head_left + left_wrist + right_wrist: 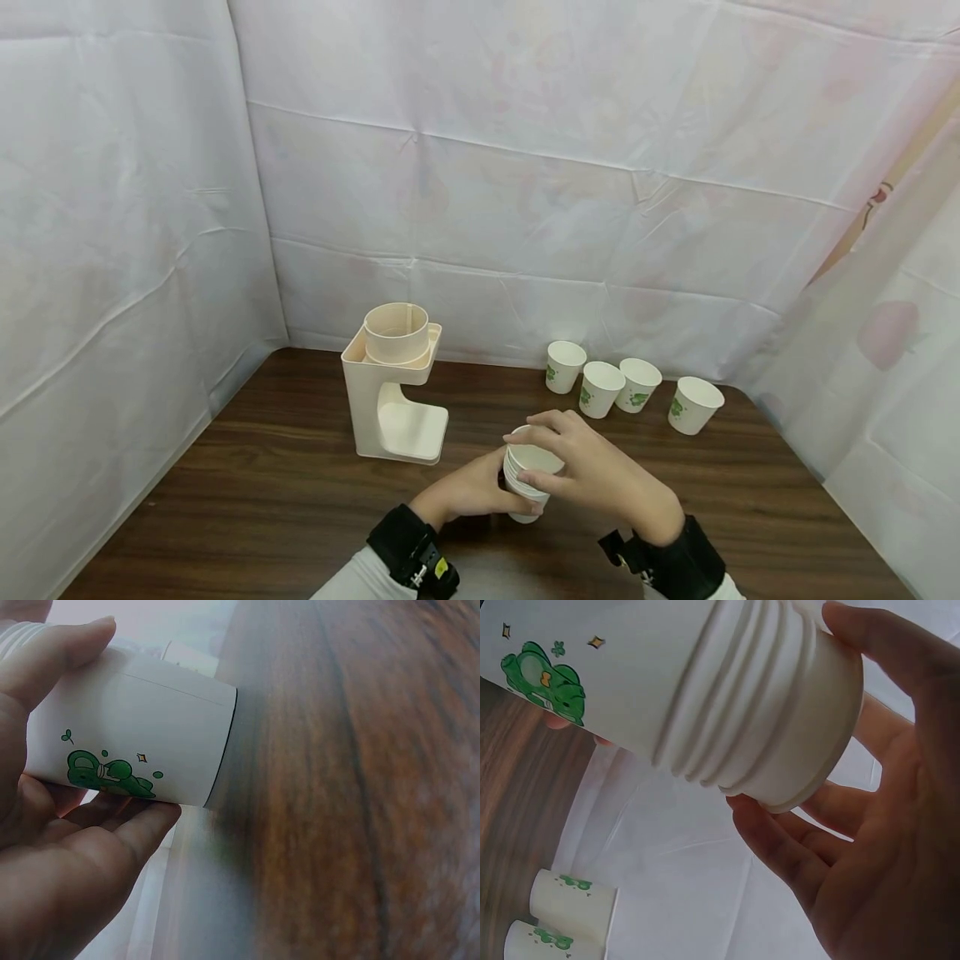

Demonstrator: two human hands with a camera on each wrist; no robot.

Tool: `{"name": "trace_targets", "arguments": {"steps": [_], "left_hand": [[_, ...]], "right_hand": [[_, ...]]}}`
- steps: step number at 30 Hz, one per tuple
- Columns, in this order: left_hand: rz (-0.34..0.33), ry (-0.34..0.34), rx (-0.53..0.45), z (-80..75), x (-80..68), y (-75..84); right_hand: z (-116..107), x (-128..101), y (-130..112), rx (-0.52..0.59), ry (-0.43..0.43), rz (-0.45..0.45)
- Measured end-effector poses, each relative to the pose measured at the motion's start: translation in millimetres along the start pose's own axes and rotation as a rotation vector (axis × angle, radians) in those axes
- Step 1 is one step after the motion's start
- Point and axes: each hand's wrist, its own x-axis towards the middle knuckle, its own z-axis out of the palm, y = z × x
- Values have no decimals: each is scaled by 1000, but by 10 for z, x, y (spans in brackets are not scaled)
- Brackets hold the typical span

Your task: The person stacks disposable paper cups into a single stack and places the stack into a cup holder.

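Note:
A stack of nested white paper cups point(516, 482) is held just in front of me, slightly tilted. My left hand point(474, 490) grips its side, thumb on one side and fingers on the other. In the left wrist view, a green cartoon print shows on the lowest cup point(150, 720). My right hand point(596, 462) pinches the topmost cup point(821, 724) near its rim between thumb and fingers. That cup sticks out farther from the stack than the closely spaced rims below it. The left fingers are mostly hidden behind the cups in the right wrist view.
A cream-coloured stand point(365, 408) with a round holder point(396, 333) on top stands to the left on the dark wooden table point(285, 467). Several single paper cups point(602, 390) stand upright at the back right. White curtains point(487, 208) enclose the table's back and sides.

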Motion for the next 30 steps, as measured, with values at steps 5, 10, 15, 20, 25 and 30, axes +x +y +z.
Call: {"name": "trace_targets", "arguments": {"steps": [5, 10, 15, 20, 25, 30], "left_hand": [[10, -15, -5, -2, 3, -9], [1, -13, -19, -2, -10, 7], [-18, 6, -18, -3, -25, 16], [-17, 1, -13, -1, -26, 21], [-9, 3, -15, 10, -19, 26], [9, 26, -5, 20, -9, 33]], "right_hand": [[18, 7, -5, 3, -18, 0], [22, 13, 1, 12, -45, 16], [29, 8, 10, 19, -68, 29], [31, -1, 15, 27, -72, 36], [28, -4, 39, 24, -57, 48], [-21, -4, 95, 29, -2, 77]]}}
